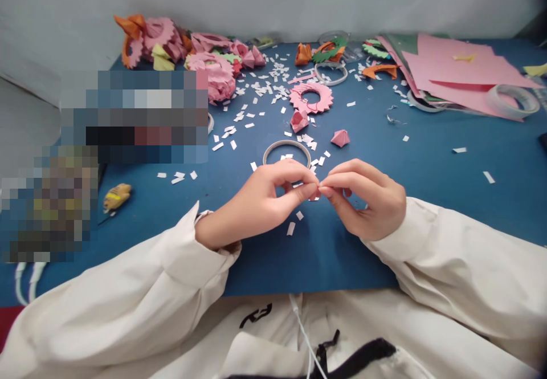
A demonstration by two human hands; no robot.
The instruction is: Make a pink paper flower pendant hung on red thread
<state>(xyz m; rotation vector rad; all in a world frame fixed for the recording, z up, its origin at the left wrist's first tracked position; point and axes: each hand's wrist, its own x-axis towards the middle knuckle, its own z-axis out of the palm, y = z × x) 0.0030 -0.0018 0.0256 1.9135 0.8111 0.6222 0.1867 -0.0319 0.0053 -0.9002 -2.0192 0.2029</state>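
Blue desk point(448, 176) stands against a grey wall point(277, 3). Left hand point(265, 202) and right hand point(378, 202) meet fingertip to fingertip above it, each grip narrow, thumb pinched to fingers; whether anything sits between, I cannot tell. Just behind the left hand, partly covered by it, lies a thin tape ring point(286, 142), white paper slips point(217, 146) around and inside it. Beyond lie two pink folded pieces point(341, 138) and a toothed pink ring point(325, 98). Farther right, a clear tape roll point(513, 111) rests on pink sheets point(453, 62). Black marks point(256, 314) on the pale clothing point(273, 347) are unreadable.
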